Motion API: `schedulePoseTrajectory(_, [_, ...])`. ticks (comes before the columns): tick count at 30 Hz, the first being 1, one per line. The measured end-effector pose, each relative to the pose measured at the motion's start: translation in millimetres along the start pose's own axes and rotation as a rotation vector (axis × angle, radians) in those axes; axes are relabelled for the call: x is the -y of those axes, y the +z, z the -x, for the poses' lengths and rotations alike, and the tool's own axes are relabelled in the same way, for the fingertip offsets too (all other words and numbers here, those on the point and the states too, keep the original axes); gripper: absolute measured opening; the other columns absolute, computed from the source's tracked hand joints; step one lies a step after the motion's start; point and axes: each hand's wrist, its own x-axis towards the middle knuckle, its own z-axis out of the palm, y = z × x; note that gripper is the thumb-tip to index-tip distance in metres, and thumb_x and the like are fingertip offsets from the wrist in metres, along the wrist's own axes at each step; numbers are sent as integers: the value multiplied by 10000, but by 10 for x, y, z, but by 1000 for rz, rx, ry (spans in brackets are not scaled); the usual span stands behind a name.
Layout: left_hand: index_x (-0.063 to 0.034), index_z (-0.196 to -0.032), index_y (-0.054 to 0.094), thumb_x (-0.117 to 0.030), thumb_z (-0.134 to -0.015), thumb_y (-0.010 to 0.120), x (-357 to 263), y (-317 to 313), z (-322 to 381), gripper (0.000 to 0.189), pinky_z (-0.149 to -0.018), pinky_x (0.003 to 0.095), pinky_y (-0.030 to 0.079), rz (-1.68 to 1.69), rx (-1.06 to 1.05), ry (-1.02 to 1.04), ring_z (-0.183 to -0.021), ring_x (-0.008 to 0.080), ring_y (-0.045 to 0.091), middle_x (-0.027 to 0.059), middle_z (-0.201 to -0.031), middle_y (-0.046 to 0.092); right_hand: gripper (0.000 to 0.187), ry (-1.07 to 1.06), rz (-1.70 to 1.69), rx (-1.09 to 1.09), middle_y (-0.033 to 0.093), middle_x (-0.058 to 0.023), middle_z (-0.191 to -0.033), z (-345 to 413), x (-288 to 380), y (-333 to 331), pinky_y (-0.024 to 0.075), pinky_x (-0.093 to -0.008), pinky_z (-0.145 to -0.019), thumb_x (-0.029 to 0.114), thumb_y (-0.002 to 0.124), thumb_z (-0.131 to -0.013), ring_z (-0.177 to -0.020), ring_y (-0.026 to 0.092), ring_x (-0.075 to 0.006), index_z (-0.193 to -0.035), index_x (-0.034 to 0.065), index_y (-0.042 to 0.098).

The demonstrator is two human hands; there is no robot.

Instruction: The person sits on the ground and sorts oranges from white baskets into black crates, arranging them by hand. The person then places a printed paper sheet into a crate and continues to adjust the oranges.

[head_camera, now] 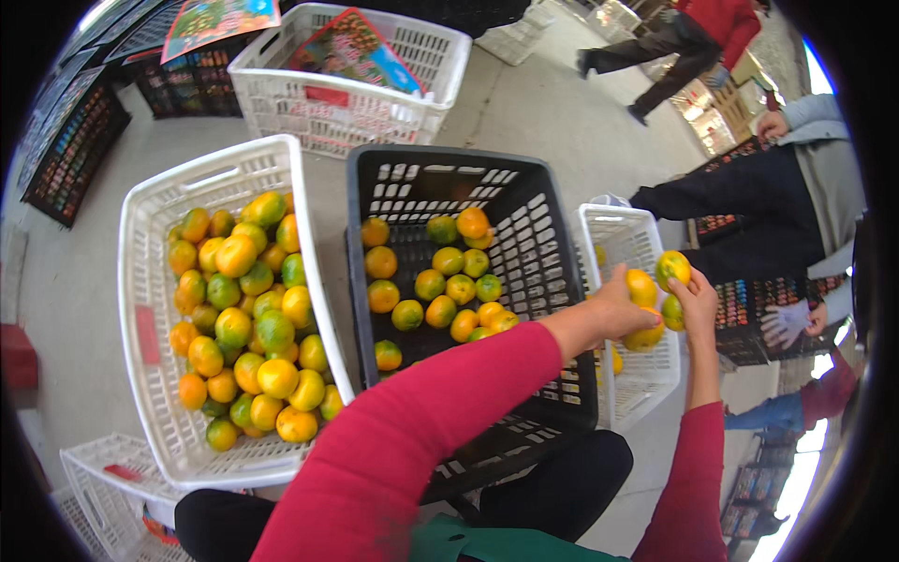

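Over a small white plastic crate (621, 213) at the right, my left hand (617, 309) grips mandarins, one orange-yellow mandarin (641, 286) above another (645, 339). Close beside it, my right hand (697, 302) has a yellow-green mandarin (672, 268) at its fingertips and a greener mandarin (672, 313) lower against the palm. My left forearm crosses a black plastic crate (449, 156), hiding part of its floor. Loose mandarins (442, 309) lie spread inside that crate. To its left, a white crate (211, 175) holds a heap of green-and-orange mandarins (246, 323).
Another white crate (267, 77) with a printed carton sheet (358, 53) stands ahead. Stacked dark crates (74, 147) are at the far left. A person in grey and black (758, 204) stands at the right; a person in red (702, 42) is farther off. My knees border the crates.
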Motion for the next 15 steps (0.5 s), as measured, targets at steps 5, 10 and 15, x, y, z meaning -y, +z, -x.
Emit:
schedulePoseTrajectory(5, [71, -1281, 564, -281, -882, 724, 157, -42, 639, 556, -806, 382, 557, -486, 150, 141, -863, 297, 719, 197, -882, 716, 562, -55, 590, 137, 620, -250, -1291, 235, -680, -56, 501, -392, -967, 111, 646, -929, -1151, 649, -333, -1428, -55, 449])
schedulePoseTrajectory(10, [-5, -736, 656, -308, -998, 582, -174, -1724, 2850, 408, -551, 318, 544, -430, -517, -173, -528, 167, 655, 88, -632, 664, 189, -635, -43, 462, 707, -137, -970, 651, 1723, 1670, 527, -284, -733, -56, 585, -911, -844, 697, -199, -1081, -52, 667])
schedulePoseTrajectory(15, [1, -1178, 647, -99, -904, 540, -144, -3605, 4340, 311, -857, 472, 534, -1392, -1158, -502, -945, 382, 685, 245, -927, 701, 371, -1142, -41, 726, 632, -174, -1257, 1013, 3167, 4074, 522, -414, -935, 126, 676, -877, -1119, 633, -338, -1232, 41, 614])
